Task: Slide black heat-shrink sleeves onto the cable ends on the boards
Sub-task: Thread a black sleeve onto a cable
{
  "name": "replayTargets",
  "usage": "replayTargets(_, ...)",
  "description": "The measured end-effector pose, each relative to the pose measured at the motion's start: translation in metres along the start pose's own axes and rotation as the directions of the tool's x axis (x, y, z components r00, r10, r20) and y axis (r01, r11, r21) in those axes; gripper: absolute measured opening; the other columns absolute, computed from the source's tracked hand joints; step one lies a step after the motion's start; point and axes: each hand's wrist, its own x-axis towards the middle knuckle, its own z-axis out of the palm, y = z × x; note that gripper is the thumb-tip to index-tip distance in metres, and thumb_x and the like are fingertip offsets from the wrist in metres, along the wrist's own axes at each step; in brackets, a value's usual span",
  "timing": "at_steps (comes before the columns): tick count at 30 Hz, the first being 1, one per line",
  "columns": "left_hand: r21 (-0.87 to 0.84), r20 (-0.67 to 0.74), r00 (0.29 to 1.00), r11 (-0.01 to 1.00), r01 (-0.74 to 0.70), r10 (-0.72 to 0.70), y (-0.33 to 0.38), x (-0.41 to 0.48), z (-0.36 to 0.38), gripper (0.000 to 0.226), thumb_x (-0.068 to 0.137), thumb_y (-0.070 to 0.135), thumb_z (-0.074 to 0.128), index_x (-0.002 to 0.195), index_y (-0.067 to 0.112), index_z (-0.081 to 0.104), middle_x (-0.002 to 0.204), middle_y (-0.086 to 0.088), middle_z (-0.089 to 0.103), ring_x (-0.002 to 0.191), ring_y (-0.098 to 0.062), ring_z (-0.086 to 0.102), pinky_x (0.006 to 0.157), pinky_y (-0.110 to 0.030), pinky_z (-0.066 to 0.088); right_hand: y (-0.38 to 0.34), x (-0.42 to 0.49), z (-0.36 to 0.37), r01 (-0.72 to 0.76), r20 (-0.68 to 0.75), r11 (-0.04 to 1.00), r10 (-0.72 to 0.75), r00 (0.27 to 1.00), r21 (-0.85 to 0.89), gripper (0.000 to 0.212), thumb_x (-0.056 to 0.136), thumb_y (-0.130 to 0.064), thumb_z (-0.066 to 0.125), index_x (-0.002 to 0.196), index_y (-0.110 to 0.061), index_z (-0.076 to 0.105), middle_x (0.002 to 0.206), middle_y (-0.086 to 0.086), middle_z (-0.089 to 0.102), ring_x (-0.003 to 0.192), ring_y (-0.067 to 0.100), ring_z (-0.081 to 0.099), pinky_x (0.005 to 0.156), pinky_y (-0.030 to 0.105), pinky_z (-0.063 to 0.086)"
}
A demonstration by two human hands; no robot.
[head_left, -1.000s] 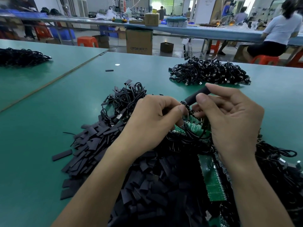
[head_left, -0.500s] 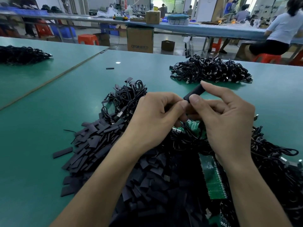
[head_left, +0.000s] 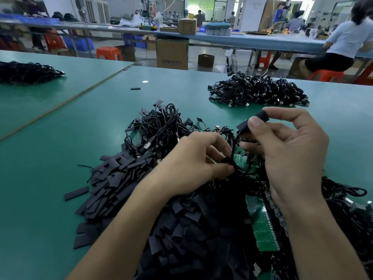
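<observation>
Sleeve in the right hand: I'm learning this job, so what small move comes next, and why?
Probably slide the sleeve down the cable toward the board: the right hand pinches it raised above, while the left hand pinches the cable beside the board.

Both arms bare. Left forearm [head_left: 125, 229] comes in from bottom centre-left, angled up and right. Right forearm [head_left: 314, 229] comes in from bottom right, angled up and left. Left hand [head_left: 193, 160] is back-up, fingers curled, thumb and fingertips pinching a thin black cable [head_left: 227, 161]. Right hand [head_left: 288, 152] is raised a bit higher, just beside the left, with a thumb-and-index grip on a black sleeve [head_left: 263, 116]. Its other fingers are loosely curled below.
</observation>
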Motion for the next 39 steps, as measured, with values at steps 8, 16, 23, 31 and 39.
replayTargets(8,-0.166,-0.330,0.942,0.986,-0.004,-0.052,-0.016,0.006,-0.013,0.017,0.091,0.009,0.067,0.090,0.025,0.070,0.066,0.012,0.067,0.054,-0.003,0.055,0.051,-0.019,0.047,-0.001,0.005,-0.017,0.135,0.003,0.837,-0.158,0.987,-0.531,0.026,0.087,-0.023,0.075,0.109,-0.037,0.070,0.088,-0.021,0.071,0.077,0.000,0.069,0.068,0.015,0.052)
replayTargets(16,-0.061,-0.766,0.632,0.991,0.116,-0.121,-0.045,0.052,-0.059,0.021,0.093,0.031,0.066,0.111,0.021,0.071,0.079,0.015,0.069,0.067,-0.002,0.059,0.075,-0.032,0.054,-0.007,0.006,-0.025,-0.038,0.153,0.660,0.230,0.961,-0.750,0.023,0.081,-0.059,0.067,0.077,-0.037,0.069,0.076,-0.019,0.065,0.073,-0.009,0.055,0.059,0.011,0.035)
replayTargets(23,0.230,-0.758,0.651,0.920,0.316,-0.034,-0.062,0.083,-0.071,0.031,0.089,0.031,0.074,0.112,0.014,0.062,0.094,-0.001,0.060,0.101,-0.024,0.060,0.084,-0.033,0.044,-0.001,0.003,-0.020,-0.034,0.157,0.673,0.221,0.962,-0.739,0.029,0.082,-0.062,0.066,0.079,-0.033,0.066,0.078,0.001,0.067,0.078,0.015,0.061,0.063,0.026,0.041)
replayTargets(31,0.300,-0.728,0.679,0.847,0.440,-0.095,-0.081,0.078,-0.052,0.014,0.098,0.033,0.062,0.099,0.023,0.072,0.095,-0.001,0.068,0.094,-0.026,0.065,0.074,-0.036,0.049,0.001,0.001,-0.009,-0.092,0.210,0.826,0.247,0.946,-0.556,0.016,0.093,-0.046,0.057,0.087,-0.032,0.061,0.070,-0.006,0.065,0.045,0.009,0.063,0.051,0.018,0.045)
replayTargets(39,0.343,-0.743,0.636,0.935,0.091,0.210,-0.046,0.046,-0.023,0.025,0.102,0.037,0.052,0.093,0.018,0.065,0.088,0.006,0.054,0.078,-0.008,0.053,0.070,-0.024,0.042,0.009,0.007,-0.007,-0.225,0.191,0.927,0.290,0.938,-0.301,0.013,0.085,-0.026,0.075,0.087,-0.025,0.062,0.067,-0.012,0.065,0.057,0.000,0.056,0.055,0.020,0.049)
